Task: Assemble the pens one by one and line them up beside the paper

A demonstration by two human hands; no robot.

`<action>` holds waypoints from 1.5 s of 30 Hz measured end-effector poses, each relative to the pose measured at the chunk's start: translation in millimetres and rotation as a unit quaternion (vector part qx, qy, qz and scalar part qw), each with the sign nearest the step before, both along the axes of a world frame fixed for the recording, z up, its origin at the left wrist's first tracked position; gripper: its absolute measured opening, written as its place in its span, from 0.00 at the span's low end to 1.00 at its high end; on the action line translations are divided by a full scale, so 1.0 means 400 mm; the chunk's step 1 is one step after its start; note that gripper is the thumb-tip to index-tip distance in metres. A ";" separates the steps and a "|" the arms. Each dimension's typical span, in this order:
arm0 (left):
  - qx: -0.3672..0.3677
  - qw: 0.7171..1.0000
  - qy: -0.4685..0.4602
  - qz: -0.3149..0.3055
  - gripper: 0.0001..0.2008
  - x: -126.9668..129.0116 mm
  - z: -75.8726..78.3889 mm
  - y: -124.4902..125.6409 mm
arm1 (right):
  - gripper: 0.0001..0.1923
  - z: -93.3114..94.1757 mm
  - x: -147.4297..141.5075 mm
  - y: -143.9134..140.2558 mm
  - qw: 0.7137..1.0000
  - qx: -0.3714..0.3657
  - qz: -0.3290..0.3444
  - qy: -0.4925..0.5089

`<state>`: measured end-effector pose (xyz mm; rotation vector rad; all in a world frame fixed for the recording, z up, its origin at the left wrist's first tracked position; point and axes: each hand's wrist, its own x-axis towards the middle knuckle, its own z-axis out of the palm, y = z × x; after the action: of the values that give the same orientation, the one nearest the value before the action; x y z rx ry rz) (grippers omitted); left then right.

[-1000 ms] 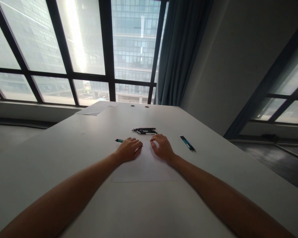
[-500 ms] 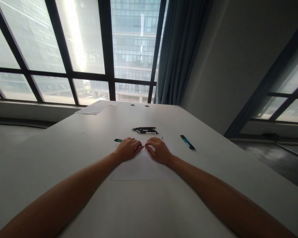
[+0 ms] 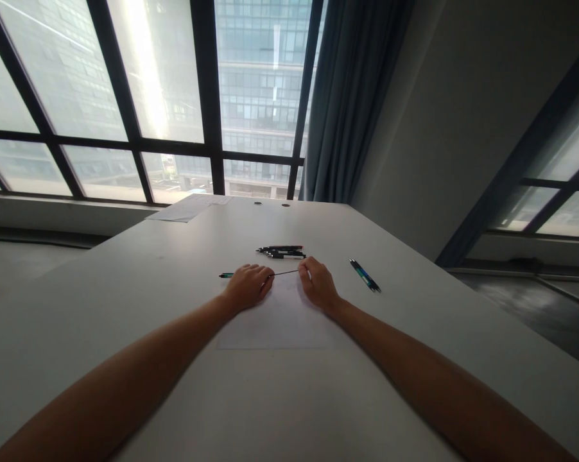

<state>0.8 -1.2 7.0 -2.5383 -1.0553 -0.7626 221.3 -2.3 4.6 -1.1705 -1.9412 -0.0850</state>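
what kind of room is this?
Probably a high-rise office or meeting room: a long white table with pens and paper, floor-length windows facing another glass tower.

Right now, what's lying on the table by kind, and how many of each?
Green pen body in left hand: 1
Thin dark refill pinched by right hand: 1
Blue-green pens at right: 2
Dark pens, bunched: several, about 4
White paper sheets: 2
Total: about 10

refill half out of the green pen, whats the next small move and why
Probably keep drawing the right hand rightward until the refill clears the pen. The left hand grips the pen barrel, and the thin refill spans the gap between the hands, its left end apparently inside.
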 end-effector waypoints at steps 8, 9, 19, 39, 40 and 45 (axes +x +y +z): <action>0.006 1.000 0.010 0.015 0.11 -0.002 -0.004 0.006 | 0.08 -0.004 0.007 0.008 0.999 0.000 0.030 0.023; 0.007 1.000 0.010 0.015 0.11 -0.002 -0.004 0.007 | 0.07 -0.004 0.007 0.008 0.999 0.006 0.039 0.022; 0.007 1.000 0.004 0.025 0.12 -0.004 -0.004 0.008 | 0.05 0.001 0.007 0.001 0.996 0.026 0.090 0.006; -0.036 0.996 -0.009 0.076 0.14 0.001 0.014 -0.006 | 0.05 0.008 0.045 0.027 0.973 -0.070 -0.189 -0.110; -0.039 0.997 -0.006 0.073 0.14 0.000 0.014 -0.005 | 0.05 0.006 0.045 0.028 0.970 -0.078 -0.197 -0.116; -0.045 0.998 0.002 0.044 0.16 -0.005 0.007 0.003 | 0.05 0.000 0.048 0.031 0.966 -0.102 -0.209 -0.117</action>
<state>-1.2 -0.1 9.8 -2.5466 -1.2166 -0.7023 240.4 10.3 4.6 -1.7652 -1.9042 -0.2618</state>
